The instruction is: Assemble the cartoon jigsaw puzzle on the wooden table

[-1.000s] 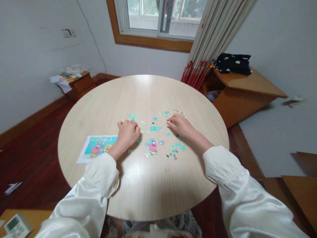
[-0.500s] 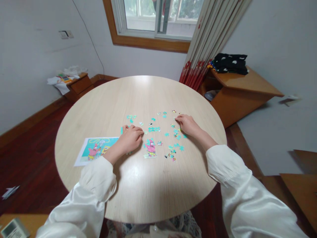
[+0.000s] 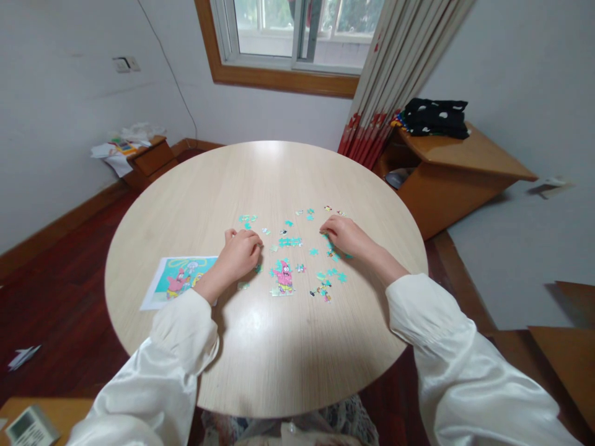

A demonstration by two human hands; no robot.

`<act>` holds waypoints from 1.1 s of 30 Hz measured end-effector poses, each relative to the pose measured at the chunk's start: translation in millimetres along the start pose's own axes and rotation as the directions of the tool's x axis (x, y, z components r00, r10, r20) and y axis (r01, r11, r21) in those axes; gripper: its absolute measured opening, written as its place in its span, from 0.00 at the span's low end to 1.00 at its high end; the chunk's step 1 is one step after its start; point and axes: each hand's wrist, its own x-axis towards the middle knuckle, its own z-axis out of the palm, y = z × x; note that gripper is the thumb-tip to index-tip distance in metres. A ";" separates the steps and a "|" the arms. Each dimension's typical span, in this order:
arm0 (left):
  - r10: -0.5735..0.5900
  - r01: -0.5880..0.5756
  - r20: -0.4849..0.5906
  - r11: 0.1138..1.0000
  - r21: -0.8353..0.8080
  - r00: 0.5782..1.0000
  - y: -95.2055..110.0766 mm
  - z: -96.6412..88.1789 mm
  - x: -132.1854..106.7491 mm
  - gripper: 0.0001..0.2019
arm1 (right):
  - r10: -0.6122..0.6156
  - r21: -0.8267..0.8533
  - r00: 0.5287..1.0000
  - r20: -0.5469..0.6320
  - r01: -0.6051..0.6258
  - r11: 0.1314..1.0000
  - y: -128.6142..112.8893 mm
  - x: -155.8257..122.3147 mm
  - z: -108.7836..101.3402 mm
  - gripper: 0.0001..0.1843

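Note:
Jigsaw pieces in turquoise, pink and yellow lie over the middle of the round table. My left hand (image 3: pixel 238 254) rests left of the loose pieces with its fingers curled together; whatever they hold, if anything, is hidden. Just right of its fingertips lies a pale piece (image 3: pixel 274 248), apart from them. My right hand (image 3: pixel 346 235) pinches at the table among the right-hand pieces, its fingertips closed on a small puzzle piece that is mostly covered. Between the hands are a joined turquoise strip (image 3: pixel 290 242) and a joined section with a pink starfish figure (image 3: pixel 284 277).
A printed reference picture (image 3: pixel 179 279) lies at the left, partly under my left forearm. Loose pieces (image 3: pixel 321 290) cluster at the right front, and others (image 3: pixel 247 218) lie further back. The round table (image 3: pixel 279 353) has a wooden cabinet (image 3: pixel 460 167) beyond its right edge.
My left hand has drawn back to the left, away from the pale piece, and its fingers have curled. My right hand has shifted slightly left and nearer, fingertips still low at the table.

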 end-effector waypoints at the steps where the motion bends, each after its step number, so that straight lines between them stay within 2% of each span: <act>1: 0.003 -0.003 0.000 1.000 -0.003 1.000 0.2 0.1 0.0 0.15 | 0.000 0.004 1.000 0.005 0.000 1.000 0.9 -4.9 -0.6 0.15; 6: 0.011 -0.011 0.000 1.000 -0.005 1.000 0.4 2.1 -0.4 0.16 | -0.015 0.014 1.000 0.002 0.015 1.000 7.3 -31.7 0.3 0.18; 10: 0.035 -0.035 0.005 0.999 0.002 0.999 0.6 3.3 0.0 0.16 | 0.014 -0.001 0.999 -0.038 -0.014 1.000 12.2 -39.1 2.6 0.19; 20: 0.102 -0.104 0.060 0.994 0.019 0.993 0.9 8.5 -2.1 0.20 | 0.053 -0.074 0.999 0.004 -0.052 0.996 -10.8 -26.1 5.9 0.15; 27: 0.103 -0.105 0.060 0.994 0.020 0.993 2.3 11.5 -2.2 0.19 | -0.042 -0.022 0.999 0.011 0.043 0.999 -24.2 -15.1 14.8 0.12; 33: 0.100 -0.101 0.056 0.995 0.018 0.993 3.6 12.2 -2.3 0.18 | -0.085 0.025 0.996 -0.028 0.086 0.996 -18.9 -10.7 19.3 0.09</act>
